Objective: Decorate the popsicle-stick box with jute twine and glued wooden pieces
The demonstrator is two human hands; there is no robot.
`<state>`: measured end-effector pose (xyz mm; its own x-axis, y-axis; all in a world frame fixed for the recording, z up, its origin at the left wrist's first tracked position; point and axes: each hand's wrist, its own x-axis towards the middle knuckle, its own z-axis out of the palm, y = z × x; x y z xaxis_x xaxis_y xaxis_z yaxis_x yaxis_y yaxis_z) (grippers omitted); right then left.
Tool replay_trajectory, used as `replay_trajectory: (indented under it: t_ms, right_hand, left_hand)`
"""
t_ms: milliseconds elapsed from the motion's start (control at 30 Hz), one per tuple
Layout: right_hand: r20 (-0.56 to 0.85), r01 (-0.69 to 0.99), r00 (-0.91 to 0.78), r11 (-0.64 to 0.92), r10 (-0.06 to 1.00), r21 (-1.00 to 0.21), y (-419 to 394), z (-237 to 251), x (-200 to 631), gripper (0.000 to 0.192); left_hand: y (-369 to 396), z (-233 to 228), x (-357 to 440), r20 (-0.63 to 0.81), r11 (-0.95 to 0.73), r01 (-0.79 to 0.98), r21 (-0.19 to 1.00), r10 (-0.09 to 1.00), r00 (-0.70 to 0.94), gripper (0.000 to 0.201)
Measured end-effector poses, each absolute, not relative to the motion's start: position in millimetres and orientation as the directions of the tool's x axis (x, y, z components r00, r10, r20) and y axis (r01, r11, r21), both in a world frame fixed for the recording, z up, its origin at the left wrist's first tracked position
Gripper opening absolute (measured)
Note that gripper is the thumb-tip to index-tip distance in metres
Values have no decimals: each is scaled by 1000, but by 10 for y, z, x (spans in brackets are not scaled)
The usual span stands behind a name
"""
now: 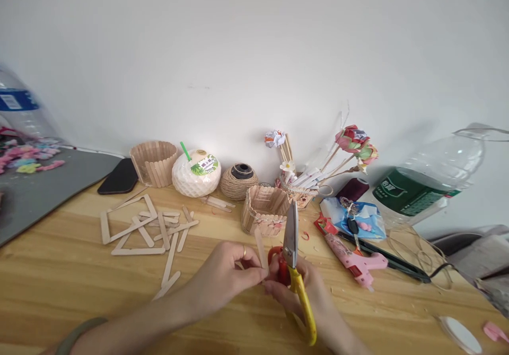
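My left hand [234, 270] pinches a wooden craft stick [261, 246] between thumb and finger, the stick pointing up and away from me. My right hand [306, 286] is closed around a pair of scissors [293, 238] with a yellow handle and a red part. The blades point upward and look nearly closed. Fingertips of both hands come close together at the stick's lower end. Just beyond them stands a small basket of craft sticks [264, 219]. Loose craft sticks [170, 257] lie left of my hands, some joined into angular shapes.
Along the wall stand a larger stick basket [154, 172], a wrapped coconut [196, 177], twine [238, 182] and a holder with paper flowers [302, 193]. A pink glue gun [356, 259] lies right, near a big bottle [417, 185]. A phone [118, 176] rests beside the grey mat [51, 190].
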<state>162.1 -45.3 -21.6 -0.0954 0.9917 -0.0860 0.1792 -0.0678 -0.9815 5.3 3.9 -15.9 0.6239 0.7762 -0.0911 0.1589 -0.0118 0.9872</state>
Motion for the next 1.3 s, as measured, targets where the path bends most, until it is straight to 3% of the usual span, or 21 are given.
replay_trajectory:
  t_ms: [367, 567, 833, 1300]
  right_hand:
    - [-130, 183, -156, -101, 979, -978, -454, -189, 1662, 19]
    - [-57, 211, -56, -44, 997, -976, -428, -187, 1721, 18]
    - [-42, 197, -5, -40, 999, -980, -424, -231, 1677, 26]
    - [-68, 247, 13, -69, 998, -967, -421, -271, 1664, 28]
  left_hand:
    - [93, -219, 38, -32, 43, -3, 999, 801, 598, 15]
    - [144, -200, 28, -151, 128, 82, 988, 804, 575, 17]
    - [118, -332, 76, -192, 90, 184, 979, 714, 673, 16]
    - [78, -311, 92, -211, 23, 273, 962, 700, 682, 15]
